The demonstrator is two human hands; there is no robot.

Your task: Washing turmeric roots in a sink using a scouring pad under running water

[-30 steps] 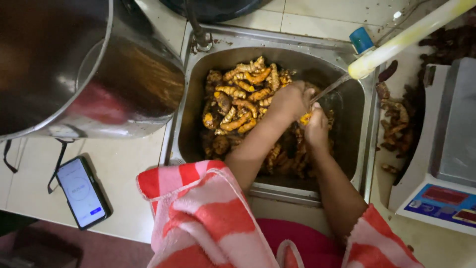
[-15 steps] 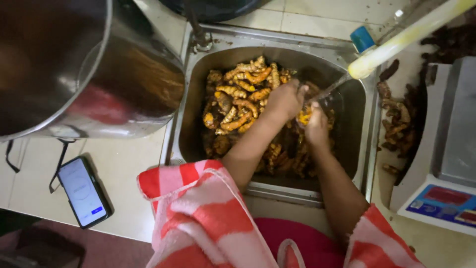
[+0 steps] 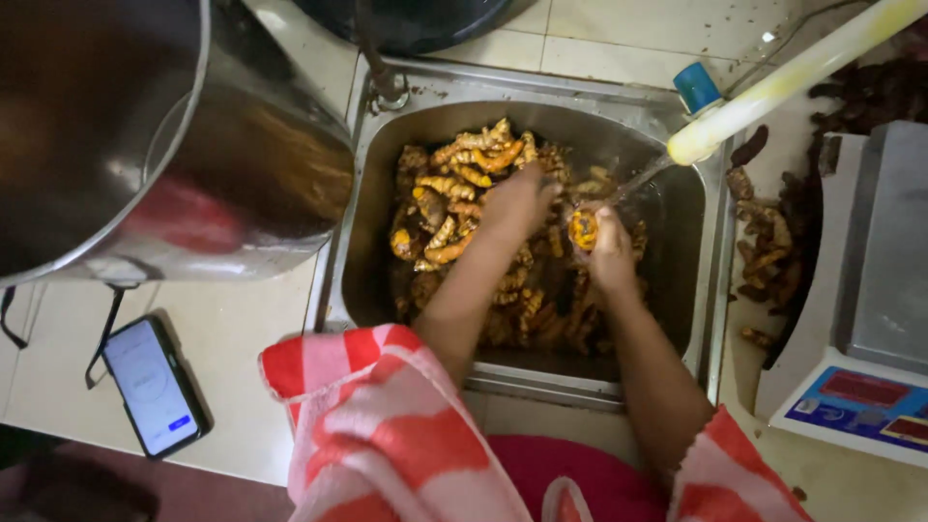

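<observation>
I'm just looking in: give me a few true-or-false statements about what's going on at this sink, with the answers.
1. The right hand holds an orange root piece under the water. True.
2. The sink holds only water. False: it is full of yellow-orange roots.
3. A phone lies left of the sink with its screen lit. True.
4. The left hand grips the tap pipe. False: it is down among the roots.
5. The big steel pot stands right of the sink. False: it is on the left; a scale is on the right.
</observation>
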